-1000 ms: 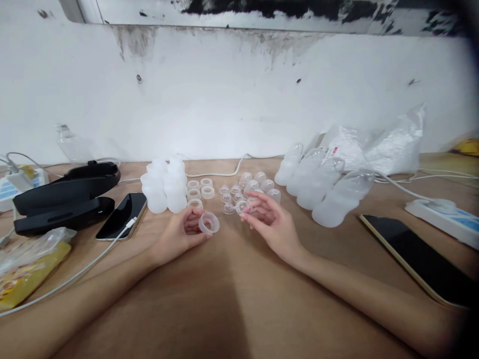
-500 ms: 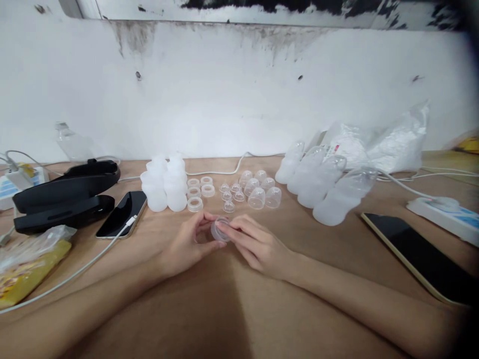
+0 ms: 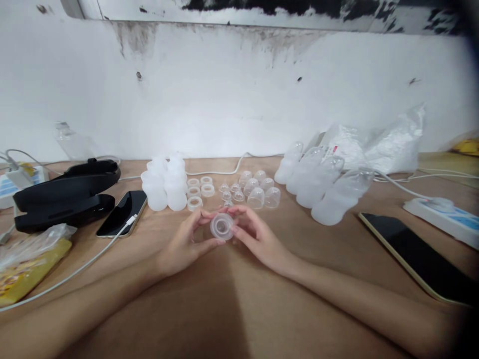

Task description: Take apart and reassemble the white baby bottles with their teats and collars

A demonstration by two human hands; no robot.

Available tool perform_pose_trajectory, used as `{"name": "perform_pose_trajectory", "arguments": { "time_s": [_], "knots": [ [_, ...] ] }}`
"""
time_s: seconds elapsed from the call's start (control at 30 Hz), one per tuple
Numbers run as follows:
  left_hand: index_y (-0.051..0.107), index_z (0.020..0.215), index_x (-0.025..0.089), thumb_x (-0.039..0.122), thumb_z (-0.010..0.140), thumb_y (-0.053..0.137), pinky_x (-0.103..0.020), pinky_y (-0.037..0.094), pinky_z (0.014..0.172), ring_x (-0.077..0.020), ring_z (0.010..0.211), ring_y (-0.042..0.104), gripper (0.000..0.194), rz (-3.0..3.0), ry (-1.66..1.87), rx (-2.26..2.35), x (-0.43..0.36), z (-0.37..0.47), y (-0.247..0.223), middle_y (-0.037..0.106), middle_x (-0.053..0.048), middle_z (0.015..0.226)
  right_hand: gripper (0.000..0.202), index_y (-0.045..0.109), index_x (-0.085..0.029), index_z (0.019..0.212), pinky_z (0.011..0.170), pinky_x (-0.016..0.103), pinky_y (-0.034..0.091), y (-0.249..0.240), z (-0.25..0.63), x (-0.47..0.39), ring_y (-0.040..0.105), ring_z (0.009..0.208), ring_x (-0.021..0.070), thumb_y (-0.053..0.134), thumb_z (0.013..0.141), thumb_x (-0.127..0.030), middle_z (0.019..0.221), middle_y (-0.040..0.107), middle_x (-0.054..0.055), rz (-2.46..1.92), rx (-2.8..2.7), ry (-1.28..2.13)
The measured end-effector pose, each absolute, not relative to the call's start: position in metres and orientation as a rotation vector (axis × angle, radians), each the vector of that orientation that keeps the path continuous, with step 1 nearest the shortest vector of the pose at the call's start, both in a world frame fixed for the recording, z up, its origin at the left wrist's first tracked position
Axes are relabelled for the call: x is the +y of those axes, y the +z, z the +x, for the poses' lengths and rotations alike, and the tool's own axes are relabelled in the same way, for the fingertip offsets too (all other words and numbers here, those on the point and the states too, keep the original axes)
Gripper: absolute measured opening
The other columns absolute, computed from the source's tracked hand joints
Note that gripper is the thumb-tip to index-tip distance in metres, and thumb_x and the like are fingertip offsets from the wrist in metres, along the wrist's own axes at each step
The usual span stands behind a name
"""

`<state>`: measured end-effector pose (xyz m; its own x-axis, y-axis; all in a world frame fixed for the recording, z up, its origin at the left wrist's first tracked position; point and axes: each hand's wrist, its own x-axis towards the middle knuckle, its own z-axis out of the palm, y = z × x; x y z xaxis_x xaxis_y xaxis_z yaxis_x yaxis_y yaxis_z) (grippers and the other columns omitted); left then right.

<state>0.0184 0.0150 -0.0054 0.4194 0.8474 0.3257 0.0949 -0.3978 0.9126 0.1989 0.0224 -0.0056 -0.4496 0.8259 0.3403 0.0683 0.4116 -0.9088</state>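
Note:
Between my hands is a translucent baby bottle collar ring (image 3: 222, 228) with a clear teat seated inside it, its round opening facing me. My left hand (image 3: 187, 244) grips its left edge with thumb and fingers. From the other side, the fingertips and thumb of my right hand (image 3: 262, 244) hold the rim. Just beyond lie small clear teats (image 3: 226, 196), partly hidden by my fingers. Loose collar rings (image 3: 194, 203) are to their left, and clear dome caps (image 3: 256, 198) to their right. White bottle bodies (image 3: 157, 192) stand in rows farther left.
Several capped bottles (image 3: 329, 205) stand at the right, before a clear plastic bag (image 3: 392, 147). Phones lie at the left (image 3: 121, 214) and right (image 3: 411, 254). A black case (image 3: 63, 197), a yellow snack bag (image 3: 37, 267) and a white cable (image 3: 82, 269) occupy the left side.
My right hand's fingers have moved off the top of the ring to its right rim. The ring now faces me more fully, its inside showing.

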Motion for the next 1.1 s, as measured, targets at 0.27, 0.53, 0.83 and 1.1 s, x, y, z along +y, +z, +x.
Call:
{"name": "perform_pose_trajectory", "arguments": {
  "time_s": [0.27,0.53,0.83,1.1],
  "knots": [
    [0.048,0.097,0.019,0.023,0.074,0.06,-0.037,0.032,0.096,-0.0206,0.115,0.043,0.026,2.014,1.036,0.975,0.016,0.021,-0.001,0.047,-0.009,0.124,0.022,0.047,-0.018,0.09,0.037,0.017,0.041,-0.008,0.192,0.025,0.05,0.05,0.0079,0.054,0.075,-0.031,0.068,0.051,-0.001,-0.971,-1.591,1.391],
    [0.052,0.084,0.015,0.028,0.08,0.049,-0.022,0.042,0.059,-0.012,0.066,0.053,0.013,1.881,0.894,1.051,0.017,0.025,-0.009,0.057,-0.001,0.072,0.005,0.049,-0.016,0.079,0.043,0.018,0.033,-0.004,0.192,0.018,0.039,0.049,0.0061,0.049,0.077,-0.021,0.06,0.042,-0.005,-1.108,-1.838,1.045],
    [0.047,0.08,0.017,0.025,0.081,0.046,-0.022,0.04,0.057,-0.0121,0.064,0.052,0.008,1.856,0.923,1.067,0.015,0.03,-0.008,0.056,0.0,0.07,0.012,0.051,-0.018,0.085,0.044,0.019,0.032,-0.001,0.192,0.017,0.041,0.05,0.0067,0.05,0.079,-0.029,0.062,0.044,-0.004,-1.067,-1.903,1.031],
    [0.048,0.079,0.019,0.029,0.082,0.044,-0.024,0.043,0.057,-0.014,0.065,0.056,0.012,1.861,0.908,1.087,0.012,0.031,-0.007,0.058,0.0,0.07,0.016,0.048,-0.018,0.081,0.045,0.02,0.035,-0.001,0.192,0.014,0.046,0.051,0.0086,0.043,0.083,-0.033,0.061,0.049,-0.002,-1.09,-1.933,0.993]
  ]
}}
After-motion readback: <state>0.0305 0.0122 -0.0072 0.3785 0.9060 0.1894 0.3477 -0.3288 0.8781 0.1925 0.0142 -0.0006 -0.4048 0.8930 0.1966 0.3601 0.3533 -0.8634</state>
